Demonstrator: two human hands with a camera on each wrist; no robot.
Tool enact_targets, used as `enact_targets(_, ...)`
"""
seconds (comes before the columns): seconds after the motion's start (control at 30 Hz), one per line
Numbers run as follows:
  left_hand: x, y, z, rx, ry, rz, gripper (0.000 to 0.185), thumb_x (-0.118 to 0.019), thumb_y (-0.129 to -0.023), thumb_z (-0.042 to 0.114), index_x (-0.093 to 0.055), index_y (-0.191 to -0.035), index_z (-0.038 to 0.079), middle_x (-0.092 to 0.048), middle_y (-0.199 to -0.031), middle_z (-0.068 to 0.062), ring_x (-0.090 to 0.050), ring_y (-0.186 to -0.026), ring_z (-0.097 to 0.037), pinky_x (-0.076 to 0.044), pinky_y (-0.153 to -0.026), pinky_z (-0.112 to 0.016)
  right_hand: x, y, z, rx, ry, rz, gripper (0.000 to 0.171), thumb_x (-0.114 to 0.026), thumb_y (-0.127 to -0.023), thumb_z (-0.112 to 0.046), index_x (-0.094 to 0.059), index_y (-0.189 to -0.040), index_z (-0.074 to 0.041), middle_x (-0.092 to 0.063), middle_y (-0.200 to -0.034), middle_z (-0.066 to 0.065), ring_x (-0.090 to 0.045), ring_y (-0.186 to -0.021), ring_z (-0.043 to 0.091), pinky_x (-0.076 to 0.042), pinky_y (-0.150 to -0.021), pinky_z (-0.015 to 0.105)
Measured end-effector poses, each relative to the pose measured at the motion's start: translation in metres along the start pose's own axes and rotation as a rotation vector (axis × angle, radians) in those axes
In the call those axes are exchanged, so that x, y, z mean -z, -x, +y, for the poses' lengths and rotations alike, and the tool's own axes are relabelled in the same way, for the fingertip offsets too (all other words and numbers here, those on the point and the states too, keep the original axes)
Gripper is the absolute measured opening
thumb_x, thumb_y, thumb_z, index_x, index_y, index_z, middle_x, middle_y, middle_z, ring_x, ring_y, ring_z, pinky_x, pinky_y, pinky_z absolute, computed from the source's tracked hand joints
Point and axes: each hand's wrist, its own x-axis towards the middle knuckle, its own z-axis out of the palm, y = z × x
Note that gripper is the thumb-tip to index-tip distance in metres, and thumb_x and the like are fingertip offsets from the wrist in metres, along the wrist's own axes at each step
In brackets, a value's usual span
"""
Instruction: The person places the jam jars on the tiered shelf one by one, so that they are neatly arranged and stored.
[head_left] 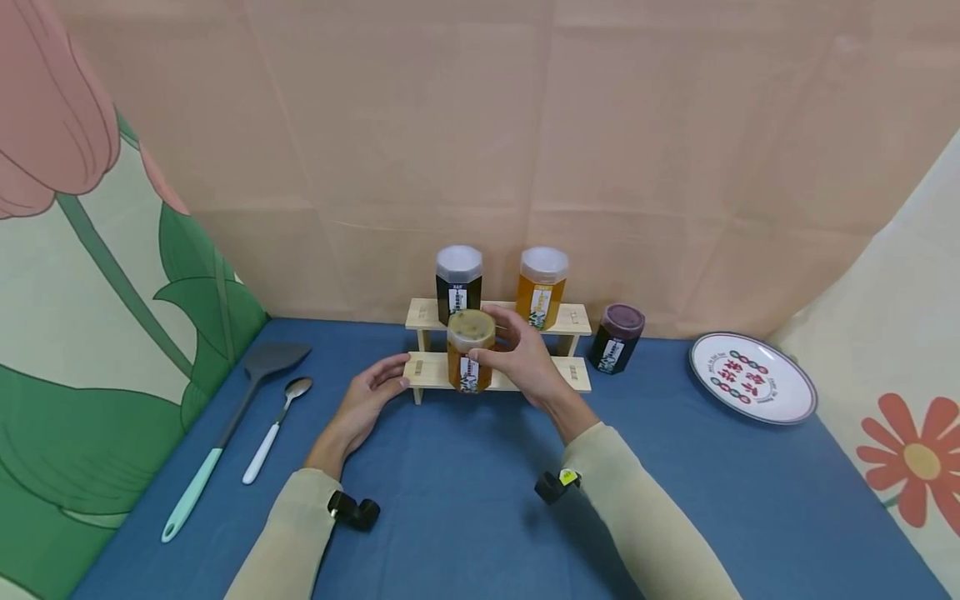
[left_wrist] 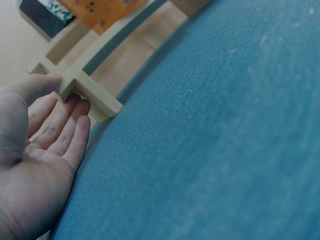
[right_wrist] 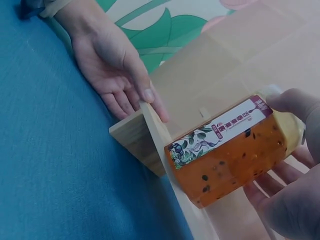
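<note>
The right hand (head_left: pixel 525 354) covers the right side of the orange jar (head_left: pixel 470 352), and this jar hides the middle of the lower shelf (head_left: pixel 427 369). The print on the jar labels is too small to read in the head view. In the left wrist view, the upper edge cuts the dark jar (left_wrist: pixel 42 12) and the orange jar (left_wrist: pixel 105 11), and the left hand (left_wrist: pixel 35 155) runs out at the lower left. In the right wrist view, the right hand (right_wrist: pixel 295 200) is cut at the lower right.

Orange seeded jar (head_left: pixel 470 353) (labelled, lidded) stands upright on wooden rack's (head_left: pixel 431 369) lower step.
</note>
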Motion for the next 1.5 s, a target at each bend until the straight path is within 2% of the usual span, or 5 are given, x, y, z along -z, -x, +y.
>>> enact_targets(0.17,0.001,0.001,-0.001,0.004,-0.001,0.005,0.053,-0.065,-0.104,0.026,-0.049,-0.153,0.017,-0.051,-0.152,-0.013,-0.054,-0.13,-0.014,-0.05,-0.1,-0.013,0.0,0.008,0.003,0.042,0.003,0.052,0.061,-0.079,-0.09,-0.009,-0.05,-0.144,-0.016,-0.057,-0.146,0.008,-0.052,-0.138,0.031,-0.041,-0.12,0.052)
enact_targets(0.43,0.001,0.001,0.0,0.005,-0.002,-0.002,0.054,-0.065,-0.104,0.026,-0.048,-0.154,0.016,-0.05,-0.153,-0.012,-0.054,-0.131,-0.014,-0.05,-0.1,-0.013,-0.001,0.01,0.008,0.073,0.013,0.075,0.059,-0.079,-0.09,-0.01,-0.052,-0.143,-0.017,-0.06,-0.143,0.008,-0.055,-0.135,0.03,-0.044,-0.118,0.051)
enact_targets(0.77,0.002,0.0,0.001,-0.013,0.006,-0.003,0.054,-0.066,-0.103,0.027,-0.048,-0.154,0.015,-0.051,-0.151,-0.014,-0.055,-0.128,-0.01,-0.05,-0.099,-0.012,-0.01,-0.002,0.011,0.12,-0.026,0.049,0.059,-0.078,-0.091,-0.005,-0.054,-0.144,-0.016,-0.06,-0.143,0.011,-0.055,-0.135,0.03,-0.044,-0.118,0.05)
enact_targets(1.3,-0.003,-0.001,0.003,-0.02,-0.004,-0.006,0.056,-0.067,-0.102,0.028,-0.048,-0.154,0.015,-0.051,-0.152,-0.013,-0.054,-0.128,-0.009,-0.05,-0.1,-0.013,-0.012,-0.007,0.014,0.138,0.015,0.067,0.061,-0.079,-0.091,-0.01,-0.053,-0.146,-0.017,-0.061,-0.143,0.008,-0.056,-0.134,0.028,-0.047,-0.115,0.049)
enact_targets(1.5,-0.001,0.001,0.0,-0.034,-0.002,-0.007,0.057,-0.067,-0.103,0.028,-0.046,-0.154,0.014,-0.05,-0.152,-0.014,-0.054,-0.128,-0.007,-0.05,-0.1,-0.013,-0.012,-0.009,0.014,0.123,0.041,0.039,0.061,-0.079,-0.092,-0.014,-0.052,-0.146,-0.019,-0.06,-0.143,0.007,-0.056,-0.135,0.027,-0.047,-0.115,0.048)
